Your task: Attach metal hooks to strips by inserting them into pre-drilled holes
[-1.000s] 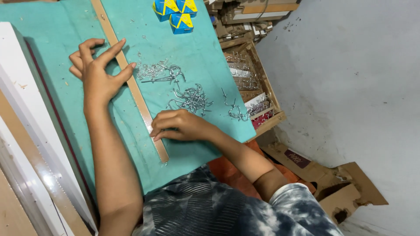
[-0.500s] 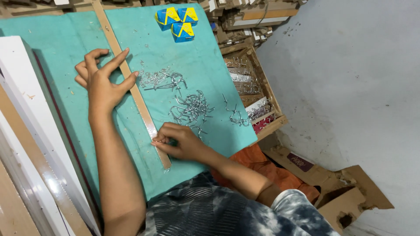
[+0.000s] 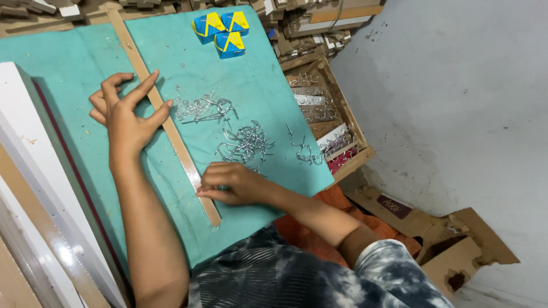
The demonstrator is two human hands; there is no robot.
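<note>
The right hand (image 3: pixel 231 183) had slid down the strip (image 3: pixel 171 128), fingertips pinching something too small to tell, while the left hand's (image 3: pixel 127 111) spread fingers pressed the strip, gripping nothing.

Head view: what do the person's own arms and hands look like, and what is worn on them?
Both arms are bare from hand to upper arm. The left hand and right hand show no gloves, rings, watch or bands. A short sleeve in dark blue and white tie-dye covers the right upper arm, part of the same shirt.
</note>
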